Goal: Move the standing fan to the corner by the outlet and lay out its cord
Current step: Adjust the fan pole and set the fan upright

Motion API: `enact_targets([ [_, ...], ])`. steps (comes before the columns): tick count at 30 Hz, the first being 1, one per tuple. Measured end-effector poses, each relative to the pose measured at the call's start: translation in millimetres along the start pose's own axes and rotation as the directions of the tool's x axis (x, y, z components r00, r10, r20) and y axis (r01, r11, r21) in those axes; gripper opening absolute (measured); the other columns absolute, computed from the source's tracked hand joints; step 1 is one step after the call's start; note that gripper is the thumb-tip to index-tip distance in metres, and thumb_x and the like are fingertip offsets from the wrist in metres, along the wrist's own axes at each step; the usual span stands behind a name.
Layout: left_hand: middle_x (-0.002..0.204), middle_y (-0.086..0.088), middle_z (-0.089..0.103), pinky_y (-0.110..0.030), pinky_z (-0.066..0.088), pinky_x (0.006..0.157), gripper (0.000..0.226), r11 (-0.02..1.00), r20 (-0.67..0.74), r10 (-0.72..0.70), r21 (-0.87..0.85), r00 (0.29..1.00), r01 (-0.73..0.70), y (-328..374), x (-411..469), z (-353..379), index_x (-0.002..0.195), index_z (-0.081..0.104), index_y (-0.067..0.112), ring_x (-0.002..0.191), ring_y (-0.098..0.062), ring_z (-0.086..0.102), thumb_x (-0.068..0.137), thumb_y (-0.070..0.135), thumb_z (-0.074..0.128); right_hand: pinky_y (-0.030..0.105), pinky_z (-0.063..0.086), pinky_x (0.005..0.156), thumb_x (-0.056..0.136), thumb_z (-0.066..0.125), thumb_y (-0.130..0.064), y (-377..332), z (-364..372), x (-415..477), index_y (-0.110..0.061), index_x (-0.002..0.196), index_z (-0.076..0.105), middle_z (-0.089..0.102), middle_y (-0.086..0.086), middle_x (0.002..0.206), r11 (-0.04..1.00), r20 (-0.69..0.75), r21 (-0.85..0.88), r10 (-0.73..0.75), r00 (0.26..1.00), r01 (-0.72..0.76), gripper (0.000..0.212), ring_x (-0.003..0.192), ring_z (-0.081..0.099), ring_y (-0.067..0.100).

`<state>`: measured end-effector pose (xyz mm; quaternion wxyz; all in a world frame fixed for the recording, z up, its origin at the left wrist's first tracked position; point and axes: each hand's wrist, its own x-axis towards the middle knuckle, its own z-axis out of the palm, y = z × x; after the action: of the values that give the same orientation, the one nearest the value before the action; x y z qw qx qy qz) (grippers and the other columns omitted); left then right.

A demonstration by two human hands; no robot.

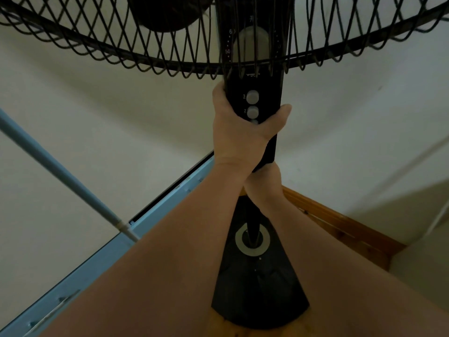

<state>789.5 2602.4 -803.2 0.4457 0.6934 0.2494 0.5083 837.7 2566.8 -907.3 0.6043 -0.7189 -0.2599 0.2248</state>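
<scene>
Wall point(340, 122) close, left hand point(238, 127) grips fan point(257, 293) (pole)

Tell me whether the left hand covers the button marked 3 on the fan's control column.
No: the left hand grips the fan's control column lower down, leaving button 3 bare above it.

Both your bare forearms reach up and forward, meeting at centre. Your left grip point(239, 127) is on top, fingers wrapped round the far side of the fan column point(269, 93), thumb hooked across its right edge. Your right grip point(263, 183) sits directly beneath, touching the left wrist and curled onto the same column, its fingers hidden.
</scene>
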Motion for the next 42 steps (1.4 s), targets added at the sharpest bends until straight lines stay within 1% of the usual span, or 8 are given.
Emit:
enact_targets([
  [3,0.104,0.021,0.058,-0.015,0.056,0.077,0.083,1.000,0.007,0.000,-0.005,1.000,0.000,0,0,0,0.131,0.042,0.020,0.095,0.009,0.061,0.065,0.029,0.092,0.018,0.042,0.045,0.078,0.067,-0.008,-7,-18,8,-0.029,0.051,0.055,0.056,-0.010,0.050,0.993,0.233,-0.099,0.090,0.968,-0.069,0.036,0.048,0.052,0.005],
  [5,0.105,0.018,0.060,-0.025,0.060,0.078,0.082,1.000,0.004,-0.005,-0.011,1.000,0.005,0,0,0,0.130,0.042,0.020,0.095,0.003,0.063,0.065,0.029,0.092,0.036,0.060,0.072,0.076,0.074,-0.009,-15,-29,16,-0.011,0.077,0.069,0.071,0.010,0.080,0.983,0.395,-0.155,0.154,0.906,-0.100,0.005,0.077,0.069,0.027],
  [8,0.100,0.020,0.061,-0.028,0.061,0.076,0.077,1.000,0.004,-0.008,-0.016,1.000,0.008,0,0,0,0.125,0.043,0.025,0.092,0.002,0.064,0.065,0.029,0.091,0.054,0.054,0.094,0.077,0.075,-0.001,-24,-35,19,-0.003,0.089,0.071,0.070,0.023,0.102,0.984,0.486,-0.143,0.166,0.858,-0.109,0.012,0.100,0.066,0.042],
  [12,0.100,0.020,0.060,-0.026,0.061,0.077,0.077,1.000,0.000,-0.006,-0.016,1.000,0.006,-1,0,1,0.125,0.042,0.025,0.092,0.004,0.064,0.065,0.027,0.092,0.040,0.058,0.081,0.077,0.076,-0.008,-16,-32,15,-0.008,0.083,0.071,0.072,0.016,0.093,0.981,0.380,-0.171,0.155,0.912,-0.096,0.007,0.087,0.069,0.030],
  [21,0.103,0.022,0.059,-0.009,0.053,0.074,0.082,1.000,-0.012,0.010,0.002,1.000,-0.010,-1,0,2,0.129,0.040,0.026,0.095,0.011,0.060,0.065,0.030,0.091,0.023,0.026,0.040,0.079,0.058,-0.001,-8,-11,3,-0.022,0.051,0.030,0.038,-0.005,0.043,0.992,0.129,-0.090,0.101,0.987,-0.090,0.044,0.038,0.032,0.010],
  [33,0.107,0.022,0.060,-0.007,0.051,0.075,0.084,1.000,-0.008,-0.003,0.007,1.000,0.003,-1,0,2,0.132,0.041,0.026,0.098,0.011,0.060,0.065,0.033,0.091,0.032,0.041,0.055,0.084,0.056,-0.016,-6,22,-5,-0.027,0.063,0.043,0.054,-0.005,0.063,0.994,-0.293,-0.043,0.087,0.952,-0.104,0.027,0.059,0.050,0.014],
  [38,0.106,0.021,0.060,-0.010,0.053,0.075,0.084,1.000,-0.007,0.006,0.016,1.000,-0.006,-2,1,0,0.132,0.041,0.022,0.097,0.008,0.061,0.065,0.033,0.091,0.021,0.035,0.052,0.082,0.057,-0.019,0,14,-5,-0.028,0.065,0.042,0.050,-0.009,0.063,0.998,-0.133,-0.065,0.010,0.991,-0.019,0.025,0.054,0.044,0.005],
  [42,0.103,0.020,0.060,-0.014,0.056,0.072,0.082,1.000,-0.006,0.005,0.013,1.000,-0.005,-3,1,0,0.130,0.043,0.021,0.093,0.007,0.062,0.064,0.033,0.091,0.024,0.038,0.050,0.078,0.069,-0.014,-5,-16,5,-0.025,0.060,0.047,0.052,-0.012,0.054,0.991,0.169,-0.131,0.024,0.985,-0.001,0.031,0.046,0.047,0.004],
])
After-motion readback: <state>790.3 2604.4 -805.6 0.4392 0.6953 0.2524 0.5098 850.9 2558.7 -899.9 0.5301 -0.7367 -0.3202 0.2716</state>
